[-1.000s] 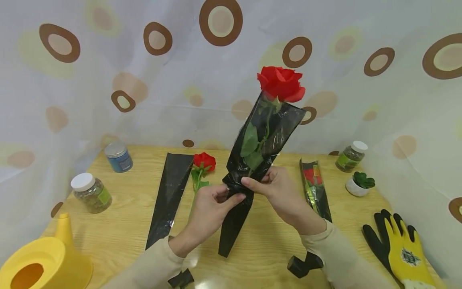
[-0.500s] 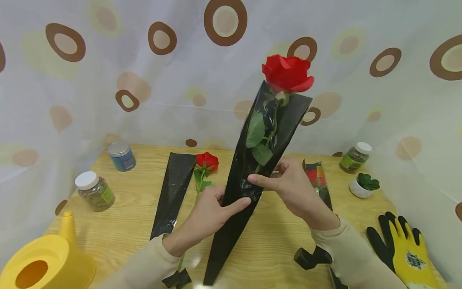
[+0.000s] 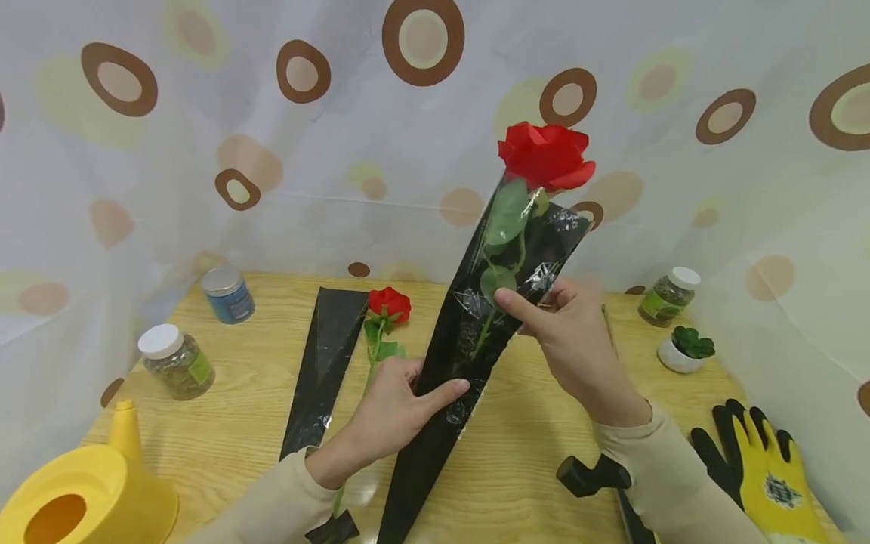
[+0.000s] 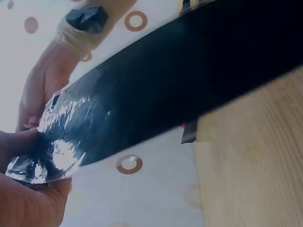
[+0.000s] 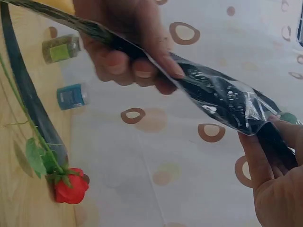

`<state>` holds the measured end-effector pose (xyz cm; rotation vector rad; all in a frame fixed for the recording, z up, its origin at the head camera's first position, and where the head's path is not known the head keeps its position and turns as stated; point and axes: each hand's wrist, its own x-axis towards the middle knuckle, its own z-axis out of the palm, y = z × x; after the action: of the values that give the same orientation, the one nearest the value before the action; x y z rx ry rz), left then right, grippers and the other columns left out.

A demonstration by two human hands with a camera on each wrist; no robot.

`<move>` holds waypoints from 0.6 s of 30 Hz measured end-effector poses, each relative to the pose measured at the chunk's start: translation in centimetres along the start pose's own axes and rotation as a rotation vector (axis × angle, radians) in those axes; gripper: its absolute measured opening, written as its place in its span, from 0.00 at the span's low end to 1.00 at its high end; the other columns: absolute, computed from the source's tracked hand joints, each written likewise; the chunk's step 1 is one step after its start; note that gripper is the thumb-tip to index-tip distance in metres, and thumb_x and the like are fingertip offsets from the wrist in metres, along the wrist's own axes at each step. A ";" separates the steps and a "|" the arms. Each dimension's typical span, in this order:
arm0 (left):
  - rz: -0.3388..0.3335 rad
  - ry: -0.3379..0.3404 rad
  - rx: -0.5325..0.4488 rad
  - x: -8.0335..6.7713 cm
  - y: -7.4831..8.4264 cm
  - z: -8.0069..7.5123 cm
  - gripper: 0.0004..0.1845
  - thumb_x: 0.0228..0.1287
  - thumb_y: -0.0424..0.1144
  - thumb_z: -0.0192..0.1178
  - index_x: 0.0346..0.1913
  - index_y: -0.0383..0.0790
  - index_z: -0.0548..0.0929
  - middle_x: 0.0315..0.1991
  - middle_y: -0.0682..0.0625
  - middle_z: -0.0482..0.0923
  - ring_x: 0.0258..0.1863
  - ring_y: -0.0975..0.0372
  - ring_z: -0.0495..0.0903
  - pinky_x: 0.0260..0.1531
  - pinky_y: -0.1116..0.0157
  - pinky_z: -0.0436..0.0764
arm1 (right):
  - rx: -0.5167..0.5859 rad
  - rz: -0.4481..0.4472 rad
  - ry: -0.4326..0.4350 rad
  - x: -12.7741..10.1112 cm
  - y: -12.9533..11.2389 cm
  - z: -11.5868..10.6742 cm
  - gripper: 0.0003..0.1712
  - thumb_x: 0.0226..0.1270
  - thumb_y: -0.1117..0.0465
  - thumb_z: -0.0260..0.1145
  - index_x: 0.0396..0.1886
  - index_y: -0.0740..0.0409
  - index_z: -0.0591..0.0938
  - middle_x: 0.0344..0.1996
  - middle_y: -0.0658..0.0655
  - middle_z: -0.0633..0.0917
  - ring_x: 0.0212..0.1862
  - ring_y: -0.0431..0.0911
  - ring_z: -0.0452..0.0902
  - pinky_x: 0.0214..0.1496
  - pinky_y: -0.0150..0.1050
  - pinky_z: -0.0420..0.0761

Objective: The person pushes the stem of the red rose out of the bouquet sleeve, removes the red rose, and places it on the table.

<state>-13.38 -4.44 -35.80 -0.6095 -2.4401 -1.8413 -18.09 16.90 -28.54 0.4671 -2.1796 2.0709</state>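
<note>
1. White cloth (image 3: pixel 340 151) with brown and cream rings is hung behind and at both sides.
2. Under it, a pale wooden table (image 3: pixel 516 453) is seen, read here like a clock from the head view.
3. Above the table a long black sleeve (image 3: pixel 451 344) is held up, tilted, with its thin end toward 7 o'clock and its wide end toward 1.
4. Near 8 o'clock a yellow watering can (image 3: pixel 95 483) is placed at the edge, perhaps to be out of the way.
5. Toward 8 as well, but closer in, a flat black wrapper (image 3: pixel 322 370) is laid down.
6. Near 4, yellow and black gloves (image 3: pixel 775 476) are laid, maybe put aside.
7. Near 7, the sleeve is gripped low by the left hand (image 3: pixel 394 408), thumb in front; near 4, its edge is pinched higher by the right hand (image 3: pixel 578 340). Both hands are curled closed on it, likely so it is steadied at two spots.
8. Inside the sleeve, a red rose (image 3: pixel 547 156) is carried: green leaves are seen through shiny, crinkly film, and the big, ruffled bloom is left poking out.
9. Beside the wrapper, a smaller-looking rose (image 3: pixel 390 304) is laid.
10. Near 3, a white-lidded jar (image 3: pixel 669 297) is stood by a tiny potted plant (image 3: pixel 683 351).
</note>
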 end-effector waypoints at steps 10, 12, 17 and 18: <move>0.109 0.022 -0.044 0.5 0.3 -0.3 0.05 0.61 0.33 0.70 0.39 0.39 0.89 0.32 0.54 0.86 0.32 0.66 0.86 0.35 0.67 0.82 | -0.172 0.097 -0.058 -1.4 1.8 0.6 0.23 0.60 0.54 0.76 0.16 0.61 0.75 0.08 0.48 0.63 0.13 0.42 0.53 0.25 0.37 0.68; 0.110 0.043 -0.034 0.7 0.4 -0.5 0.04 0.60 0.31 0.70 0.38 0.39 0.89 0.31 0.54 0.86 0.32 0.66 0.86 0.36 0.65 0.82 | -0.146 0.130 -0.074 -1.6 1.8 0.5 0.18 0.60 0.54 0.76 0.23 0.61 0.80 0.12 0.50 0.73 0.15 0.43 0.66 0.31 0.37 0.76; 0.080 0.055 -0.092 0.8 0.4 -0.7 0.05 0.58 0.27 0.70 0.37 0.36 0.88 0.32 0.49 0.86 0.30 0.63 0.86 0.35 0.64 0.83 | -0.054 0.144 -0.110 -2.1 2.7 0.6 0.21 0.62 0.58 0.75 0.52 0.59 0.81 0.41 0.60 0.86 0.44 0.53 0.83 0.49 0.46 0.81; 0.072 0.054 -0.110 0.8 0.4 -0.7 0.05 0.59 0.26 0.70 0.37 0.36 0.88 0.32 0.48 0.86 0.30 0.62 0.86 0.35 0.63 0.83 | -0.043 0.147 -0.109 -2.2 2.9 0.7 0.21 0.62 0.58 0.75 0.52 0.61 0.81 0.41 0.60 0.86 0.45 0.54 0.83 0.49 0.47 0.81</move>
<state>-14.10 -4.78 -35.02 -0.6349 -2.2649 -1.9479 -16.77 16.61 -31.98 0.4381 -2.3829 2.1119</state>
